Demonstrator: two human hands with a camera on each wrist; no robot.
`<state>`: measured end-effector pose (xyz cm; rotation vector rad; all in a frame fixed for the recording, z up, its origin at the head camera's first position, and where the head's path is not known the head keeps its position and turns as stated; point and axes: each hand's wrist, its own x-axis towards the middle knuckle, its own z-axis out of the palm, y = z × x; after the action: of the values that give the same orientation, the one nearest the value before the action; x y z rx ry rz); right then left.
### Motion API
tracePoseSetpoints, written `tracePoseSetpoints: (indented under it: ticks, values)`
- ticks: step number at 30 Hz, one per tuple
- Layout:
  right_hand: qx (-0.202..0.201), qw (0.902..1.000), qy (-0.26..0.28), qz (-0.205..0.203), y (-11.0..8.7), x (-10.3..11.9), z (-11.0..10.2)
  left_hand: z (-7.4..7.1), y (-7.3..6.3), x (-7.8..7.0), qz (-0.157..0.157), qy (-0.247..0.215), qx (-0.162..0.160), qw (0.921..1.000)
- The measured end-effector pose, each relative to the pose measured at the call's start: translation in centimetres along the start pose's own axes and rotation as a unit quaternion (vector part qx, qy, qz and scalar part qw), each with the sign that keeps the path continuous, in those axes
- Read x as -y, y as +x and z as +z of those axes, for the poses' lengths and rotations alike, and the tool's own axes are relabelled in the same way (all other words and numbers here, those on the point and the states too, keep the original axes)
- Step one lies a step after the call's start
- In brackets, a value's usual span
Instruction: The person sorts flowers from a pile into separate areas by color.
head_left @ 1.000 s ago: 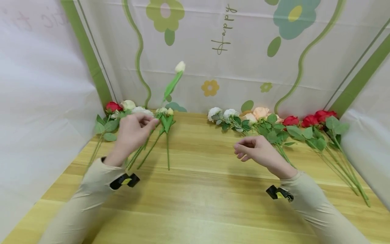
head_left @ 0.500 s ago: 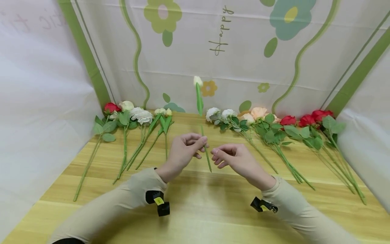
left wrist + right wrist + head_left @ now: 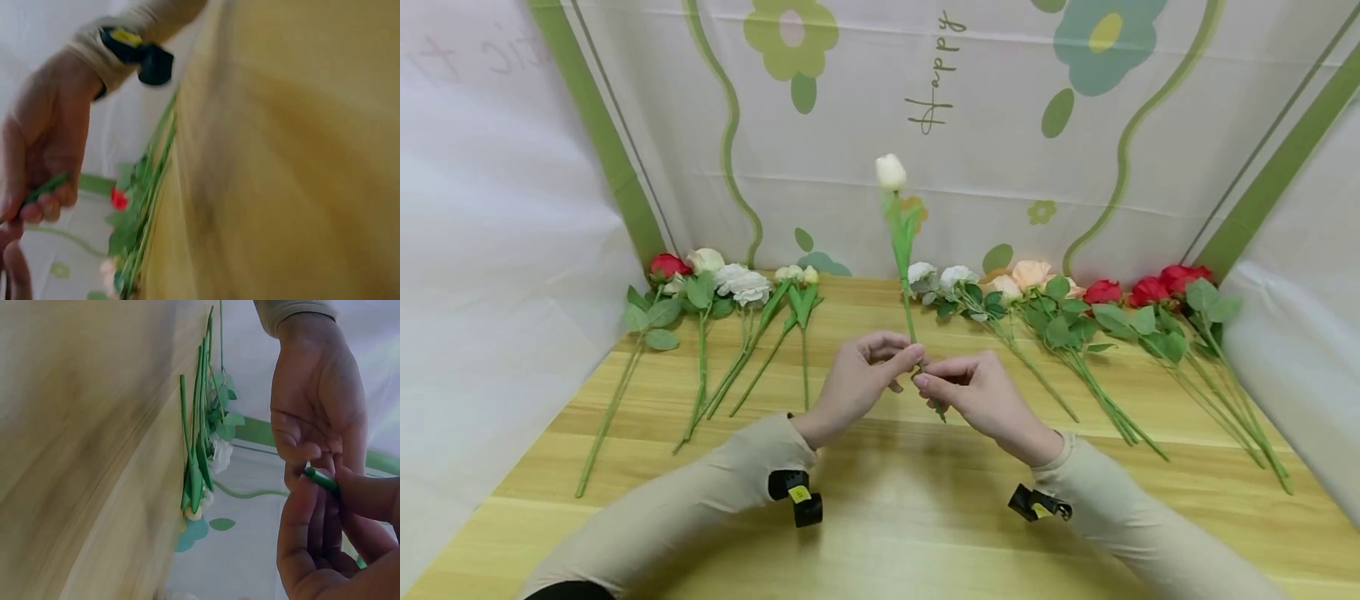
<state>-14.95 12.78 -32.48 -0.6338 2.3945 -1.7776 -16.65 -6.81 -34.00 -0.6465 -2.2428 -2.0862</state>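
A white tulip with green leaves stands nearly upright over the middle of the table, its bloom in front of the printed backdrop. My left hand pinches its stem low down between thumb and fingers. Just below, my right hand pinches the stem near its lower end, and the two sets of fingertips almost meet. In the right wrist view, the cut stem end pokes out between the right thumb and forefinger. The left wrist view, somewhat blurred, shows the stem's green end by the right hand's fingers.
On the wooden table, a row of flowers lies at the left: a red rose, white blooms and tulips. To the right lie white flowers, peach roses and red roses. A patterned cloth closes off the back.
My left hand has carried the tulip from above the left flowers to the middle and now holds it more upright. The right hand has moved left and taken hold of the lower stem.
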Motion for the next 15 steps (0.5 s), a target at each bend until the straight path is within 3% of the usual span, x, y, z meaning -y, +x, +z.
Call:
tracePoseSetpoints:
  ticks: [4, 7, 12, 15]
  values:
    - [0.002, 0.9986, -0.038, 0.036, 1.0, -0.7, -0.8, -2.3, 0.2, 0.3, -0.018, 0.085, 0.034, 0.9957]
    - [0.011, 0.9941, -0.09, 0.059, 2.1, -1.6, -1.5, -4.0, 0.3, 0.3, -0.028, 0.133, 0.029, 0.9903]
    - [0.035, 0.9753, -0.206, 0.072, 3.8, -3.7, -2.4, -5.8, 0.1, 0.4, -0.043, 0.172, 0.013, 0.9841]
    - [0.045, 0.967, -0.238, 0.078, 4.6, -4.8, -2.5, -6.5, -0.2, 0.5, -0.059, 0.188, 0.017, 0.9803]
